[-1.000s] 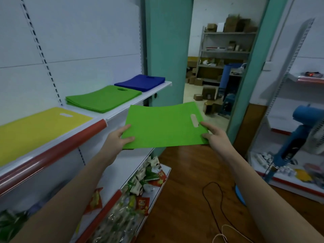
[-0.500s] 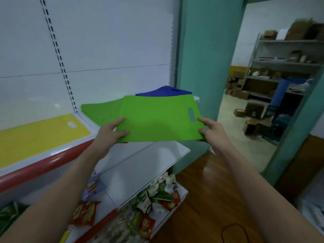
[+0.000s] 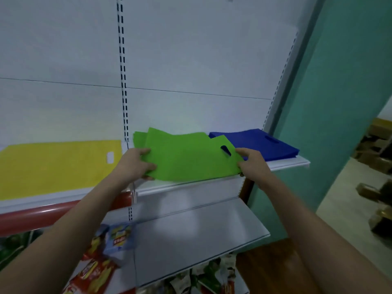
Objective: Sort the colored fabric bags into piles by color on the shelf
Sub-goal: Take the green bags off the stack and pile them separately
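Shelf [image 3: 282, 164]: a white shelf on which three colour groups are laid side by side, yellow at the left, green in the middle, blue at the right.
Yellow bag [image 3: 53, 166]: laid flat on the left section, its handle cut-out near the right edge.
Green pile [image 3: 140, 135]: seen as corners behind the held bag, against the back panel; how many bags are in it cannot be told.
Blue pile [image 3: 258, 143]: stacked at the right end of the shelf, a handle slot seen on top.
Green bag [image 3: 191, 158]: held over the green pile, roughly level, its near edge above the front of the shelf, its handle slot toward the right; whether it rests on the pile is not clear.
Left hand [image 3: 135, 164]: the bag's left edge is pinched, thumb on top, fingers curled beneath.
Right hand [image 3: 252, 164]: the right edge is gripped just beside the handle slot, thumb on top.
Lower shelf [image 3: 191, 236]: a bare grey surface is seen between the forearms.
Snack packets [image 3: 99, 270]: blurred, lying at the lower left, apparently on a lower shelf.
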The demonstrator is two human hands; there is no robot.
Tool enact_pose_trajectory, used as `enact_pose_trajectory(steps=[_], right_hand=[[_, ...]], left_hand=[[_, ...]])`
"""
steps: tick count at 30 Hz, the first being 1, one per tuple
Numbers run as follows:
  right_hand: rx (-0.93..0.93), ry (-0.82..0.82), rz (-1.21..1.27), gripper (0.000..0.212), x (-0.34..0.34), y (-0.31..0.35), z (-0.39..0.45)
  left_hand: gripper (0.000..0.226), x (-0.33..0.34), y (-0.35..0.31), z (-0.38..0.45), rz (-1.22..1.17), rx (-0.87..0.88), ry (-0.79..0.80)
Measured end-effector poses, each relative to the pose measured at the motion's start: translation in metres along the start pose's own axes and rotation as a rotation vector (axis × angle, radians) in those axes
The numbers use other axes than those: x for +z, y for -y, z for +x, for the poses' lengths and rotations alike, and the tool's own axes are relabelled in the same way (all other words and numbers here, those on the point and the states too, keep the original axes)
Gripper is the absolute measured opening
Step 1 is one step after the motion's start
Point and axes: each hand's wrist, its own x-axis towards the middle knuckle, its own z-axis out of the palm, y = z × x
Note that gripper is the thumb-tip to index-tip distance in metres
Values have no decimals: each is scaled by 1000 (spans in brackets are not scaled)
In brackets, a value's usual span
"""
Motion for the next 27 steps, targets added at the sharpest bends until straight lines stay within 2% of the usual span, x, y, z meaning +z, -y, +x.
enact_pose_trajectory(steps=[6, 10, 15, 22, 27], right_hand=[[-85, 89, -115, 41, 17, -22, 69], [-104, 172, -262, 45, 25, -38, 104], [-142, 221, -362, 44, 33, -42, 127], [-230, 194, -555, 33, 32, -39, 133], [-313, 208, -345, 26, 24, -18, 130]], left_hand=[[69, -5, -9, 19, 386, 9, -125], [69, -2, -10, 31, 461, -82, -109], [51, 11, -8, 35, 555, -164, -131], [51, 17, -17, 31, 752, -208, -196], [53, 20, -31, 18, 786, -166, -277]])
